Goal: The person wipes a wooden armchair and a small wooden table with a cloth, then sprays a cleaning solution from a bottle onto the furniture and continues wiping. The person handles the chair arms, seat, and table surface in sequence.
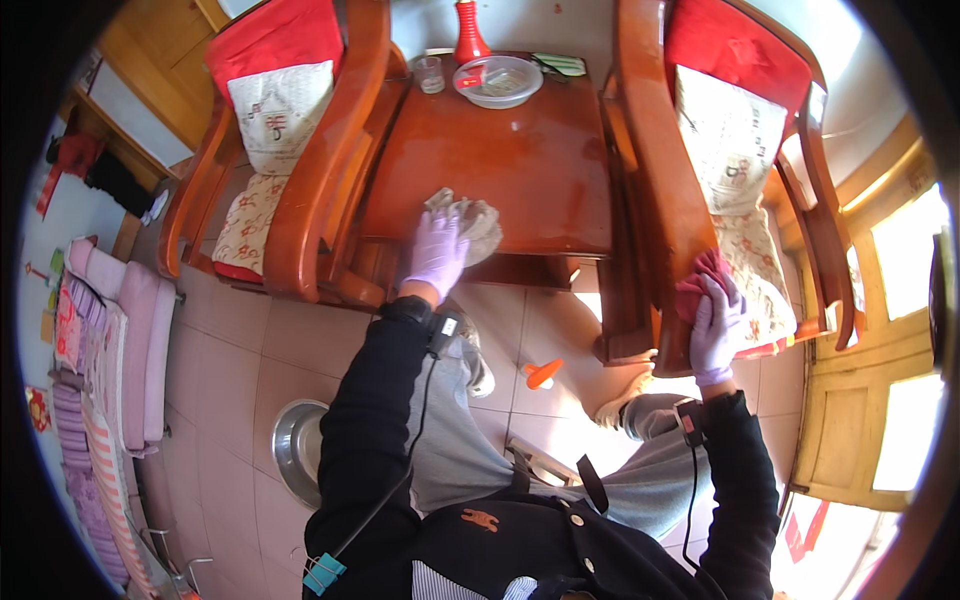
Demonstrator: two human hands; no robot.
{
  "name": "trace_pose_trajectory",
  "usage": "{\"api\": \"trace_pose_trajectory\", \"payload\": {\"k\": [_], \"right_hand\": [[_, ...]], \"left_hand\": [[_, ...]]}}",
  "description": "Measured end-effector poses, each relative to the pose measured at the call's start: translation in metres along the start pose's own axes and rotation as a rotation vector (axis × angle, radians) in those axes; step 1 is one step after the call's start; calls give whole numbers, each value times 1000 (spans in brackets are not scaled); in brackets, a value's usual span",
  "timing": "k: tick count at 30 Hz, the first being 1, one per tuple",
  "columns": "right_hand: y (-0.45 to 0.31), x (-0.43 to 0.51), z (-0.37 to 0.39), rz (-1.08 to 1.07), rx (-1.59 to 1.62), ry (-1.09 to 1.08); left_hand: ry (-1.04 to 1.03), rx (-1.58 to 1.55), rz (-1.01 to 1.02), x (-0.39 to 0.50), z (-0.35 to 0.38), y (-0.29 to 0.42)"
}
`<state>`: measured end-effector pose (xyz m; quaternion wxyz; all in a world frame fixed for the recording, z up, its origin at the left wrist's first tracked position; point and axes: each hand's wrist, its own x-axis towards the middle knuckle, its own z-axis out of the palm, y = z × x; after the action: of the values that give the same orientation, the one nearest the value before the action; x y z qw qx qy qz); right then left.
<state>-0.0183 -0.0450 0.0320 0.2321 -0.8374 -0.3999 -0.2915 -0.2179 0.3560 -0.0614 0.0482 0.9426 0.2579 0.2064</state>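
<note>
My left hand [437,251], in a thin purple glove, presses a crumpled grey-beige cloth [482,229] onto the front left edge of a reddish-brown wooden side table [510,165]. Also gloved, my right hand [718,330] grips a bunched dark red cloth [697,289]. That cloth rests on the front end of the armrest [660,150] of the right wooden armchair. At the table's back stand a translucent plastic bowl [514,88] with a red packet in it, a clear glass [430,75] and a red vase [468,34].
Another wooden armchair [330,172] flanks the table on the left. A metal basin [296,442] sits on the tiled floor, left of my legs. An orange object [543,373] lies between my feet. Pink sofa [142,360] at far left; yellow door [840,420] at right.
</note>
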Motion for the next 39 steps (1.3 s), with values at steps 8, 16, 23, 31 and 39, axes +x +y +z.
{"api": "trace_pose_trajectory", "payload": {"k": [8,16,23,31,39], "right_hand": [[2,2,-1,-56,77,92],[2,-1,-2,-97,106,134],[2,-1,-6,-98,141,105],[2,-1,-1,-134,151,129],[-4,1,1,-98,112,82]], "left_hand": [[-67,-55,191,44,38,206],[-54,-172,279,6,26,157],[-250,156,-115,-37,-72,-15],[352,240,-293,-97,-192,-110],[139,155,-473,-102,-153,-161]]}}
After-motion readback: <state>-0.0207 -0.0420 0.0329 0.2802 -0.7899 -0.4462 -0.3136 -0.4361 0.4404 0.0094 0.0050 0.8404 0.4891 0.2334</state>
